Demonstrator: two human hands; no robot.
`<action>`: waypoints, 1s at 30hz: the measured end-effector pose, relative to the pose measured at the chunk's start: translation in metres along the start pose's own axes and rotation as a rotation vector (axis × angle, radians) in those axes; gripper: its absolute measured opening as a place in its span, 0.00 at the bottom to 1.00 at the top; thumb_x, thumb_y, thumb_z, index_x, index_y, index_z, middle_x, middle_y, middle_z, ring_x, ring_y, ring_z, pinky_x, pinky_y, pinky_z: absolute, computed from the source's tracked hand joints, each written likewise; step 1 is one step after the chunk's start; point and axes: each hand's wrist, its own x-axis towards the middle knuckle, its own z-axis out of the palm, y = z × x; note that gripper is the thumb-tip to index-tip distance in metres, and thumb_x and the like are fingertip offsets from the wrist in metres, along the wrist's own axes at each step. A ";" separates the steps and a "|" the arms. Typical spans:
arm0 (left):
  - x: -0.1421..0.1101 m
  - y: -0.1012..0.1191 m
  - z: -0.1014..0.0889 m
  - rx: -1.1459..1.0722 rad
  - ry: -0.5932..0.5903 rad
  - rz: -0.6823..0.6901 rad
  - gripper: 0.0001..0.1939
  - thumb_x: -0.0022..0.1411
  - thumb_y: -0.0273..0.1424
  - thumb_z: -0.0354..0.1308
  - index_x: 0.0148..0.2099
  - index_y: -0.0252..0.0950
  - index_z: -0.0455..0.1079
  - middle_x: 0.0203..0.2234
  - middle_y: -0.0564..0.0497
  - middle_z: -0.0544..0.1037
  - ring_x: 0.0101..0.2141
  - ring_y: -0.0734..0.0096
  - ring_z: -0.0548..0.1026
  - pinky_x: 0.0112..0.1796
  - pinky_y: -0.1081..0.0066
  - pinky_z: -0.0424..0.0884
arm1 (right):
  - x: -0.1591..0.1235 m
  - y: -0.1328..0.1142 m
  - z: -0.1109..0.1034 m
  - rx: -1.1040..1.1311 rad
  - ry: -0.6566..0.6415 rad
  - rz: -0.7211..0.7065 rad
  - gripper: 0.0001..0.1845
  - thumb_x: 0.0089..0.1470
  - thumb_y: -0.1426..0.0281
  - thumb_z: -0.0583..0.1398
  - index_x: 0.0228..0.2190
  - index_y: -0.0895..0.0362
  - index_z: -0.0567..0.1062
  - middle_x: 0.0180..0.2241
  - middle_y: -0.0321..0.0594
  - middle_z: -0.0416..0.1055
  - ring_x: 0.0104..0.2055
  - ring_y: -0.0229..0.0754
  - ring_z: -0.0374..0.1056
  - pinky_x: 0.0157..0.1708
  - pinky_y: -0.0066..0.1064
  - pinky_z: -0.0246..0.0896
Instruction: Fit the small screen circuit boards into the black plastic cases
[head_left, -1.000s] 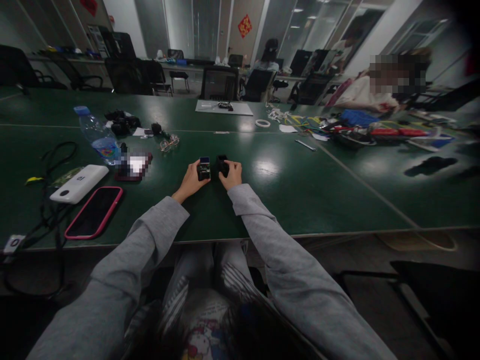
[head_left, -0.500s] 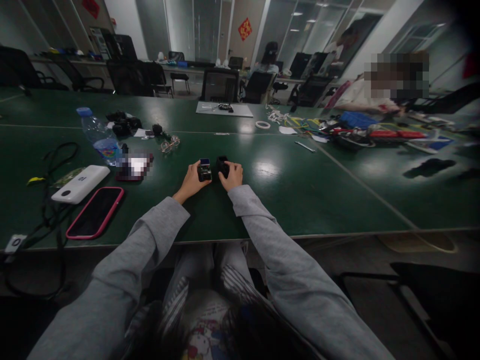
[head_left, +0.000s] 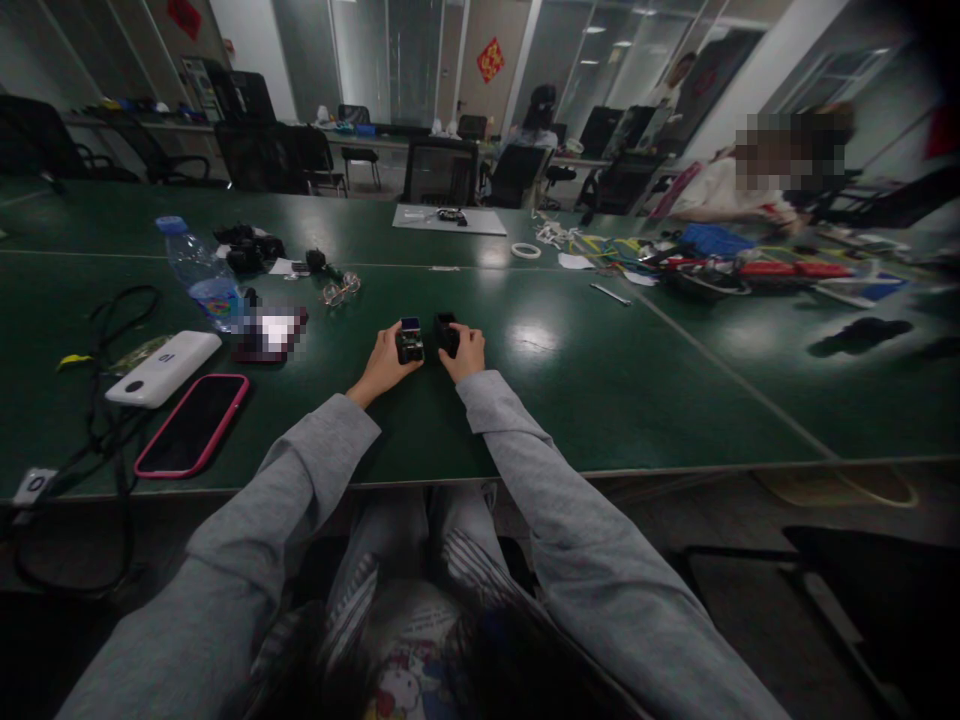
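Observation:
My left hand (head_left: 384, 364) grips a small black electronic device (head_left: 411, 342) with a little screen on top and bare circuit parts below it. A short gap to the right, my right hand (head_left: 469, 352) has its fingers wrapped round a black box-shaped piece (head_left: 445, 330) whose upper side looks hollow or dark. Both things are held just over or on the green table (head_left: 570, 400), close to each other but apart. The undersides of both pieces are hidden, so I cannot tell whether they rest on the table.
On the left are a pink-cased phone (head_left: 193, 425), a white power bank (head_left: 163, 369), a water bottle (head_left: 199, 275), glasses (head_left: 341, 289) and black cables (head_left: 94, 400). A wrench (head_left: 610, 294), a tape roll (head_left: 525, 251) and cluttered wires (head_left: 607, 250) lie right. A person (head_left: 739, 190) sits beyond.
My hands and the two pieces they hold stay almost the same. The view shifts very slightly, and the person at the far right has moved a little.

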 end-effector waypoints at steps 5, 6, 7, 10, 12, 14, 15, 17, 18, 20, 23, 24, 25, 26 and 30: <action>0.000 -0.002 0.001 -0.038 0.011 0.000 0.47 0.48 0.34 0.69 0.65 0.37 0.50 0.54 0.39 0.61 0.56 0.48 0.66 0.56 0.46 0.63 | 0.003 0.001 -0.002 0.075 0.028 0.001 0.29 0.49 0.69 0.64 0.53 0.56 0.69 0.48 0.50 0.65 0.51 0.49 0.64 0.54 0.44 0.62; 0.000 -0.003 0.001 -0.039 0.013 -0.002 0.47 0.48 0.34 0.69 0.65 0.37 0.50 0.54 0.39 0.61 0.56 0.49 0.66 0.56 0.46 0.63 | 0.004 0.001 -0.002 0.103 0.038 0.011 0.27 0.51 0.67 0.63 0.53 0.57 0.69 0.48 0.49 0.67 0.50 0.49 0.65 0.54 0.43 0.62; 0.000 -0.004 0.002 -0.037 0.013 -0.003 0.47 0.48 0.35 0.69 0.65 0.37 0.50 0.54 0.39 0.61 0.56 0.49 0.66 0.56 0.47 0.63 | 0.005 0.001 -0.003 0.123 0.050 0.028 0.25 0.53 0.66 0.61 0.52 0.58 0.69 0.47 0.50 0.68 0.50 0.48 0.66 0.54 0.43 0.61; 0.000 -0.006 0.002 -0.021 0.005 -0.004 0.48 0.49 0.36 0.69 0.66 0.36 0.49 0.55 0.38 0.60 0.57 0.49 0.66 0.57 0.48 0.63 | 0.007 0.001 -0.004 0.109 0.089 0.103 0.23 0.55 0.63 0.59 0.51 0.59 0.70 0.47 0.50 0.71 0.52 0.50 0.64 0.55 0.44 0.59; 0.000 -0.007 0.003 -0.013 0.000 0.002 0.48 0.49 0.36 0.69 0.66 0.36 0.48 0.55 0.38 0.60 0.57 0.49 0.66 0.57 0.48 0.63 | 0.008 0.002 -0.005 0.082 0.102 0.157 0.23 0.56 0.62 0.59 0.51 0.59 0.71 0.47 0.51 0.72 0.54 0.53 0.61 0.55 0.48 0.58; 0.000 -0.008 0.003 -0.010 0.000 0.009 0.48 0.49 0.36 0.69 0.67 0.36 0.48 0.55 0.38 0.60 0.57 0.49 0.65 0.57 0.48 0.63 | 0.008 0.003 -0.005 0.079 0.109 0.211 0.22 0.56 0.60 0.58 0.49 0.58 0.72 0.47 0.52 0.71 0.57 0.56 0.58 0.55 0.52 0.57; 0.000 -0.008 0.003 -0.014 0.001 0.009 0.48 0.49 0.36 0.69 0.67 0.36 0.48 0.55 0.38 0.60 0.57 0.49 0.65 0.57 0.48 0.63 | 0.008 0.003 -0.004 0.087 0.115 0.232 0.21 0.57 0.60 0.57 0.48 0.58 0.72 0.48 0.52 0.71 0.57 0.56 0.56 0.55 0.53 0.56; 0.000 -0.008 0.003 -0.027 0.005 0.006 0.48 0.49 0.36 0.69 0.67 0.37 0.48 0.55 0.38 0.60 0.57 0.49 0.66 0.57 0.47 0.62 | 0.007 0.003 -0.004 0.104 0.134 0.263 0.20 0.58 0.59 0.56 0.46 0.59 0.73 0.48 0.54 0.70 0.57 0.57 0.55 0.55 0.56 0.54; 0.000 -0.007 0.003 -0.035 0.007 0.003 0.48 0.48 0.35 0.69 0.66 0.37 0.49 0.55 0.38 0.60 0.57 0.49 0.66 0.57 0.46 0.62 | 0.007 0.003 -0.004 0.109 0.147 0.269 0.20 0.58 0.59 0.55 0.46 0.59 0.72 0.49 0.54 0.69 0.57 0.57 0.55 0.55 0.57 0.54; 0.000 -0.006 0.003 -0.048 0.013 0.001 0.48 0.48 0.35 0.69 0.66 0.37 0.49 0.55 0.38 0.60 0.57 0.49 0.66 0.58 0.46 0.61 | 0.005 0.001 -0.003 0.094 0.178 0.245 0.25 0.57 0.55 0.56 0.49 0.60 0.70 0.50 0.56 0.68 0.57 0.57 0.55 0.54 0.57 0.54; 0.000 -0.005 0.002 -0.065 0.017 0.001 0.47 0.48 0.35 0.69 0.66 0.38 0.50 0.55 0.38 0.60 0.58 0.48 0.65 0.58 0.46 0.61 | 0.003 0.001 -0.002 0.022 0.204 0.136 0.32 0.51 0.53 0.61 0.52 0.60 0.69 0.51 0.57 0.66 0.56 0.58 0.55 0.53 0.55 0.56; 0.000 -0.005 0.002 -0.070 0.018 -0.001 0.47 0.47 0.35 0.70 0.66 0.38 0.50 0.55 0.39 0.60 0.58 0.48 0.65 0.58 0.46 0.61 | 0.003 0.001 -0.002 0.003 0.205 0.103 0.31 0.50 0.55 0.62 0.52 0.60 0.69 0.51 0.56 0.66 0.56 0.58 0.55 0.53 0.54 0.57; 0.000 -0.004 0.002 -0.073 0.017 -0.003 0.47 0.47 0.34 0.70 0.66 0.38 0.50 0.55 0.39 0.60 0.57 0.48 0.65 0.58 0.45 0.61 | 0.004 0.003 -0.002 -0.005 0.202 0.080 0.29 0.50 0.57 0.62 0.51 0.59 0.70 0.50 0.55 0.67 0.55 0.58 0.56 0.53 0.53 0.57; 0.000 -0.004 0.002 -0.074 0.016 -0.006 0.47 0.47 0.34 0.70 0.66 0.38 0.50 0.55 0.39 0.60 0.57 0.48 0.65 0.58 0.45 0.61 | 0.004 0.005 -0.002 -0.001 0.196 0.072 0.27 0.51 0.59 0.62 0.50 0.59 0.72 0.49 0.54 0.68 0.55 0.57 0.57 0.52 0.52 0.58; 0.000 -0.005 0.001 -0.060 0.007 -0.008 0.47 0.47 0.34 0.70 0.66 0.37 0.50 0.55 0.38 0.60 0.57 0.48 0.65 0.58 0.46 0.61 | 0.011 0.014 -0.002 0.086 0.153 0.145 0.19 0.59 0.61 0.55 0.46 0.59 0.75 0.44 0.51 0.73 0.51 0.53 0.61 0.52 0.47 0.60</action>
